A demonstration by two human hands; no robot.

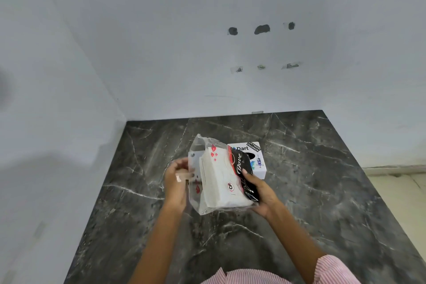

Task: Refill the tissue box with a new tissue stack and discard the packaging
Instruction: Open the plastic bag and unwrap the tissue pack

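A clear plastic tissue pack (219, 180) with red heart prints and a black "Dove" band holds a white tissue stack (216, 189). I hold it upright above the dark marble counter. My right hand (259, 193) grips the pack's right side at the black band. My left hand (177, 180) is at the pack's left side, fingers on the loose plastic there. The pack's top end (200, 140) looks torn open and sticks up. Behind the pack sits a white tissue box (257, 161) printed "Dart" and "Software Engineer", partly hidden by the pack.
The dark marble counter (299, 203) runs into a corner of pale walls on the left and back. Its right edge drops off toward a light floor (401, 182). The back wall has several dark holes.
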